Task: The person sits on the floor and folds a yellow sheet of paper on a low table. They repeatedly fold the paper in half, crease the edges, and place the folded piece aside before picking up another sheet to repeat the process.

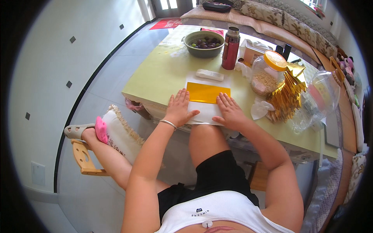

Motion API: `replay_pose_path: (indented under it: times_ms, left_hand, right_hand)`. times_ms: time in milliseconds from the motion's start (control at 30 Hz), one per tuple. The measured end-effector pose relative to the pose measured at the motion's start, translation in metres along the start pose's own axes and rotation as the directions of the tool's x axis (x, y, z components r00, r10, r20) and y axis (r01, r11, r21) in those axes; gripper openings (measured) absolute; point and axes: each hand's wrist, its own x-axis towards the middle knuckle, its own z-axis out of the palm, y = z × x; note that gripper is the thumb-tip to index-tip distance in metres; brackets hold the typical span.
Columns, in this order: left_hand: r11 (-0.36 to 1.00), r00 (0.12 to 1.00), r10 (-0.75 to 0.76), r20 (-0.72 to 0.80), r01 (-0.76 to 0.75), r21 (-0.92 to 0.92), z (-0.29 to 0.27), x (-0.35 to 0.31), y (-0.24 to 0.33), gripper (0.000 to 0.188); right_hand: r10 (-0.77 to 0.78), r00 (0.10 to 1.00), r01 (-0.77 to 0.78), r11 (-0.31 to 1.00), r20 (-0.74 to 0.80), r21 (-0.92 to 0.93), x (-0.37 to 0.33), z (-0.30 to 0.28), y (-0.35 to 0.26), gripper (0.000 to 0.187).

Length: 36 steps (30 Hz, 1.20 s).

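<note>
A shiny gold foil sheet point(208, 92) lies flat on white paper point(200, 107) at the near edge of the table. My left hand point(180, 106) rests flat at the sheet's left end, fingers stretched out. At its right end lies my right hand point(230, 110), palm down with the fingers straight. Both hands touch the foil or the paper beside it; neither grips anything. Just beyond the foil sits a small white oblong object point(210, 75), whose kind I cannot make out.
Behind stand a grey-green colander of grapes point(203, 44) and a red thermos point(231, 48). To the right are a yellow-lidded jar point(268, 72), a pile of folded gold foil point(286, 95), crumpled white tissue point(261, 108) and a large clear plastic container point(321, 97).
</note>
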Motion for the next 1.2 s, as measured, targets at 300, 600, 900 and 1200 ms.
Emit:
replay_pose_path:
  times_ms: [300,600,900,1200]
  left_hand:
    - [0.954,0.968,-0.155,-0.198,0.094,-0.284,-0.025,0.004,0.003,0.062]
    - [0.668,0.851,-0.523,-0.049,0.374,-0.643,-0.008,0.057,-0.010,0.045]
    - [0.588,0.843,-0.537,0.023,0.394,-0.707,0.000,0.060,-0.013,0.027]
    - [-0.101,0.792,-0.558,0.246,0.230,-0.968,-0.024,0.041,0.012,0.008]
  right_hand:
    - [-0.188,0.977,0.181,0.981,0.102,0.073,0.010,-0.029,0.032,0.074]
    - [-0.194,0.973,0.215,0.956,-0.123,0.197,0.035,-0.033,0.037,0.025]
    - [0.414,0.910,-0.192,0.388,0.015,0.902,0.046,-0.009,0.032,0.038]
    - [0.482,0.855,-0.163,-0.098,0.190,0.982,0.054,0.004,0.054,0.038]
